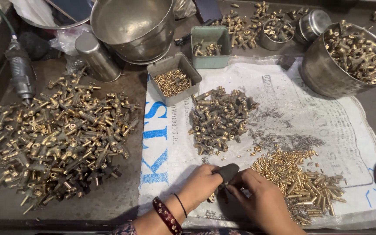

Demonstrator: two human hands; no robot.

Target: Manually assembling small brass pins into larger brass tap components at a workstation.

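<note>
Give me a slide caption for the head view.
Two hands, left hand and right hand, work a small brass fitting among heaped parts.

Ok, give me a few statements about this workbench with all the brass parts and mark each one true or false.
1. Both hands meet at the near edge of the white sack sheet. True: the left hand and right hand work together on a small part.
2. The left thumb wears a dark cover. True.
3. The big steel bowl at the far side is full of brass parts. False: it looks empty; the steel pot on the right holds fittings.
4. The large heap of brass fittings lies on the white sheet. False: it lies on the bare bench, left of the sheet.
5. A small grey tray holds brass pieces. True.
</note>
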